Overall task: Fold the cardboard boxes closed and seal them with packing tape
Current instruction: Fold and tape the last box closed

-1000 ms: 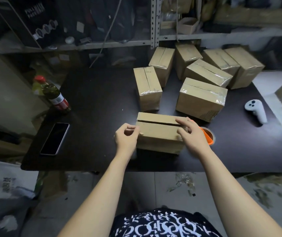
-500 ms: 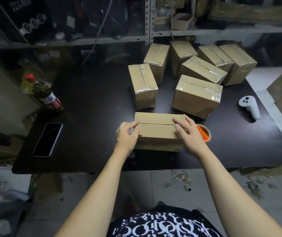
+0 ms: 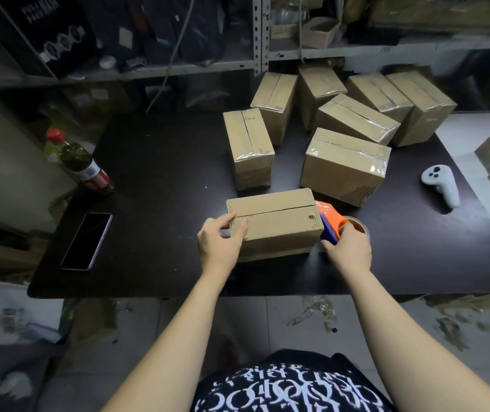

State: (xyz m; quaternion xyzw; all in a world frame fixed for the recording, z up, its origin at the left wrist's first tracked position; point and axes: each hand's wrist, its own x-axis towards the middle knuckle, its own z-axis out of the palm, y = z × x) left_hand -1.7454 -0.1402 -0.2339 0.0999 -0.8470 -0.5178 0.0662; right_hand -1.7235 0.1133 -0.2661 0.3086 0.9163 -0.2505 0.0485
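Nearest the person, at the near edge of the dark table [image 3: 163, 173], the left hand [image 3: 220, 242] grips the left end of the unsealed box [image 3: 273, 224], thumb laid on top by the seam and fingers wrapped over the corner. This likely pins the flaps down and keeps the box from sliding when the tape is drawn across. The box lies lengthwise, left to right, its two top flaps folded shut and meeting in a bare seam with no tape on it yet. The right hand [image 3: 348, 248] is curled round the orange and blue tape dispenser [image 3: 331, 224], which sits touching the box's right end, nose toward the seam. That looks like the starting point for a strip running along the seam, right to left. To the left, well apart from the work, a phone [image 3: 87, 240] lies flat, and beyond it a red-capped bottle [image 3: 80, 162] stands near the table's left edge, both out of the tape's path. On the right a white controller [image 3: 441, 184] lies aside. Farther back, the sealed boxes [image 3: 343, 165] crowd the far right of the table, glossy tape over their seams, apparently pushed away as finished so the near strip stays free for the one in hand. Behind them runs a metal shelf [image 3: 178, 69] holding dim clutter.
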